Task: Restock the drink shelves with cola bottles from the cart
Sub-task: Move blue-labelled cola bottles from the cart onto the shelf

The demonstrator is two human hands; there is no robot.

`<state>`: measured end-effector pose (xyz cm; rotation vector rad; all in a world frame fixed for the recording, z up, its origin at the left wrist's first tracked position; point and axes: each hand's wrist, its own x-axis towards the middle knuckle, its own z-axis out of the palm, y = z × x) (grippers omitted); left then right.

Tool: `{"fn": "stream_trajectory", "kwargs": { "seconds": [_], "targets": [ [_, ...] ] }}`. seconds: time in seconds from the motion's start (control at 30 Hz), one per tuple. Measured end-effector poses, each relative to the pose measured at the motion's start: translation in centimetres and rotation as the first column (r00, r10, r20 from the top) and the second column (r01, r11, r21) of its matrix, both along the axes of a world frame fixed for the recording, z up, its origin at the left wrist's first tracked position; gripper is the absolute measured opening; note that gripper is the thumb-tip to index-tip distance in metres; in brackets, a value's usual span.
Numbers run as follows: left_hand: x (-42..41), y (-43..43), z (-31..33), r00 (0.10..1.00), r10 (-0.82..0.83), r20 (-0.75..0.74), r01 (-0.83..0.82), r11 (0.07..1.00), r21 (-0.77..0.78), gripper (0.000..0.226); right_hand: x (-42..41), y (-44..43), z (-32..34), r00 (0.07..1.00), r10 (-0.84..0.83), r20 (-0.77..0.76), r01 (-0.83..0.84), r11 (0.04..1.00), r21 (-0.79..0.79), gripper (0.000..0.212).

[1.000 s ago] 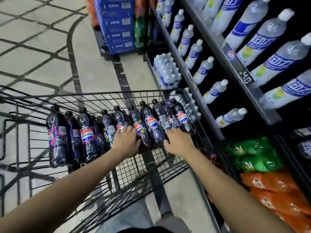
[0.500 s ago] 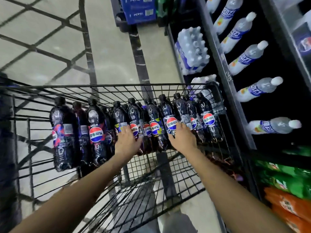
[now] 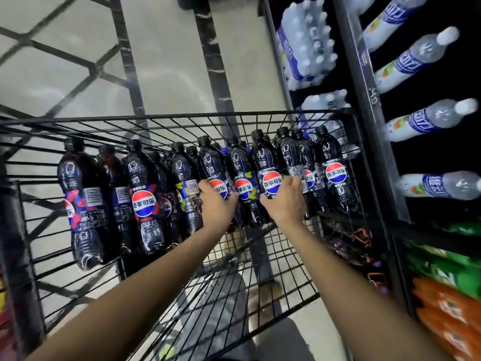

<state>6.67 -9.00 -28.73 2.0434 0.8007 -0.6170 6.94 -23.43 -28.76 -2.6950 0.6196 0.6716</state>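
**Trainee:** Where is the stock?

**Technician:** The cola bottles (image 3: pixel 143 194) stand upright in a row along the far wall of the cart (image 3: pixel 182 116) and span most of that wall. No cola bottle shows on the shelves (image 3: pixel 364 105) at the cart's right edge.

**Trainee:** Hand status, left to right?

**Technician:** The left hand (image 3: pixel 217 204) has thumb and fingers curled round the label band of bottle A (image 3: pixel 210 162), near the middle of the row. One bottle stands between bottle A and bottle B. The right hand (image 3: pixel 285 204) has its fingers wrapped round the label band of bottle B (image 3: pixel 263 157). Whether either bottle has left the cart floor cannot be told.

**Trainee:** Handling characteristics?

**Technician:** The bottles are sealed and full, so each is judged moderately heavy for one hand. The capped plastic wall should stay stiff under grip. The glossy label film may be slippery. Take hold at mid-body, as both hands do here, and do not grip by the cap. Breakage is unlikely, but a drop would shake the contents.

**Trainee:** What is to the right?

**Technician:** The shelves carry clear bottles (image 3: pixel 429 118) with caps facing outward. Green bottles (image 3: pixel 442 264) and orange bottles (image 3: pixel 447 321) sit lower down.
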Motion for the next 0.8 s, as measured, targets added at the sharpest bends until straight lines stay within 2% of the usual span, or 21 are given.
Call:
{"fn": "stream_trajectory", "kwargs": {
  "seconds": [0.13,0.33,0.43,0.5,0.63,0.7,0.8],
  "targets": [
    [-0.2,-0.3,-0.3,0.985,0.157,-0.073,-0.167,0.973,-0.162,0.065,-0.1,0.9,-0.2,0.997,-0.076,0.007,0.076,0.997,0.027,0.074],
    [0.5,0.7,-0.8,0.974,0.118,-0.193,-0.161,0.961,-0.227,0.079,0.3,1.0,-0.6,0.990,-0.139,-0.005,0.139,0.982,0.129,0.072],
    [0.5,0.9,-0.5,0.968,0.144,-0.206,-0.195,0.948,-0.252,0.078,0.5,0.9,-0.5,0.974,-0.227,-0.006,0.223,0.950,0.220,0.068],
    [0.0,0.9,-0.3,0.965,0.156,-0.211,-0.209,0.944,-0.257,0.075,0.3,0.6,-0.3,0.972,-0.234,-0.010,0.228,0.938,0.262,0.075],
    [-1.7,0.6,0.9,0.977,0.129,-0.172,-0.173,0.946,-0.274,0.067,-1.1,0.1,0.9,0.957,-0.289,-0.017,0.271,0.876,0.398,0.091],
    [-2.6,0.4,1.8,0.986,0.103,-0.130,-0.138,0.946,-0.293,0.068,-1.7,-0.1,2.0,0.941,-0.338,-0.012,0.307,0.838,0.450,0.088],
    [-3.0,0.1,3.6,0.999,0.041,-0.005,-0.041,0.950,-0.309,0.050,-2.9,-0.6,3.6,0.913,-0.407,0.004,0.346,0.780,0.521,0.073]
  ]
}}
